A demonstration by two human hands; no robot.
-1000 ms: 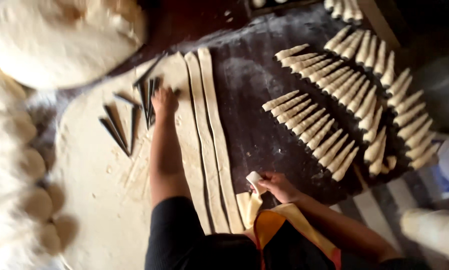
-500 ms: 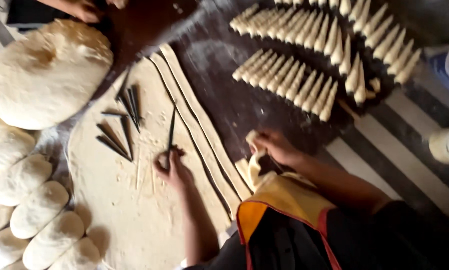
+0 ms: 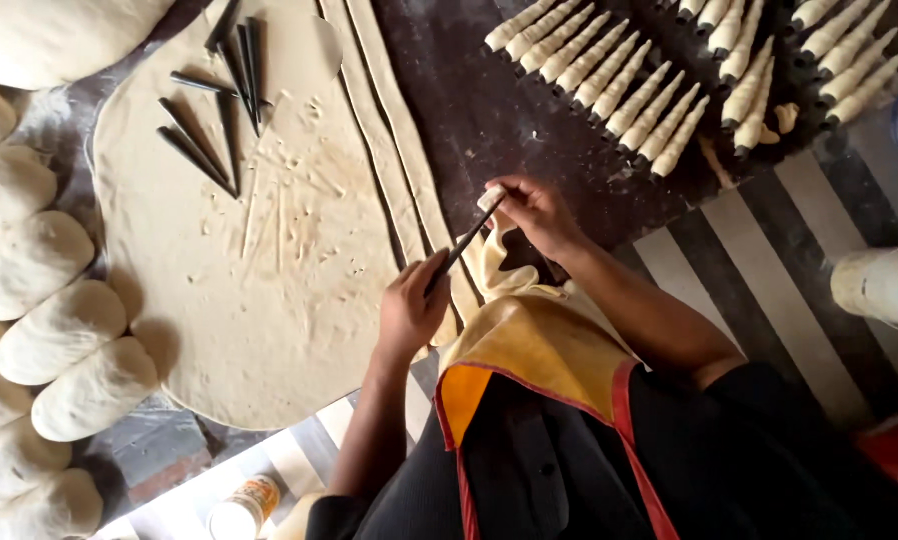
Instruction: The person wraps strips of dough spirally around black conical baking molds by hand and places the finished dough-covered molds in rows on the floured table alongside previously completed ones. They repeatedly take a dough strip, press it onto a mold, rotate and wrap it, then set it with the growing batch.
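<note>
**Dough strip held at a dark cone mould**

The left hand point(image 3: 411, 312) is closed around the lower end of a dark cone mould point(image 3: 464, 243); the mould slants up and to the right toward the other hand. The right hand point(image 3: 534, 212) has its fingers pinched on the end of a dough strip point(image 3: 492, 262), which touches the upper tip of the mould; the loose part of the strip hangs below the hand, over a yellow apron point(image 3: 514, 350) with a red edge. Both hands sit near the centre of the scene, just right of two long cut strips point(image 3: 384, 130) that run away toward the far edge of a dark work board point(image 3: 489, 130).

Left of the cut strips lies a large rolled dough sheet point(image 3: 259, 280), marked with shallow dents; on its far part rest several spare cone moulds point(image 3: 219, 110), fanned and loosely crossed. At the far left edge stands a row of rounded dough pieces point(image 3: 39, 300), touching one another; a larger dough mass point(image 3: 49, 35) sits in the far left corner.

At the far right of the board, rolled dough cones point(image 3: 619, 90) lie in tight slanted rows, side by side; a further group point(image 3: 839, 60) lies right of them. A striped surface point(image 3: 759, 270) shows near right of the board; a small orange-and-white container point(image 3: 239, 505) stands at the near edge, below the sheet.
</note>
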